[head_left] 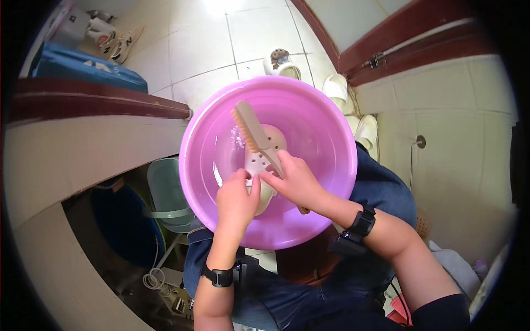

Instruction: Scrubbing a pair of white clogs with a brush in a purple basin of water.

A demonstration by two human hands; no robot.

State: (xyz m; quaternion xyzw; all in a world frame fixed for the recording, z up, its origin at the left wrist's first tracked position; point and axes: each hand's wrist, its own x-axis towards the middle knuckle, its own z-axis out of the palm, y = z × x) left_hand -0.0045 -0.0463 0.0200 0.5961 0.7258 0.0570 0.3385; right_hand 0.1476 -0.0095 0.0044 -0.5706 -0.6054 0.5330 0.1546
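Note:
A pale clog (pixel 257 164) with round holes in its upper lies inside a large pink-purple basin (pixel 186 149). My left hand (pixel 234 199) grips the clog near its strap, fingers curled over the edge. In my right hand (pixel 298 179) is a beige scrubbing brush (pixel 252 128), held by its handle. The brush head reaches over the clog toward the basin's far left, its tan bristles turned left. A bit of the handle's brown end shows below the right hand. Whether the bristles touch the clog I cannot tell.
Left of the basin stands a green bucket (pixel 164 190). White slippers (pixel 366 132) rest to the right, and a white slipper with a figure on it (pixel 280 63) lies beyond. A blue box (pixel 88 69) and sneakers (pixel 124 47) are at far left. My knees flank the basin.

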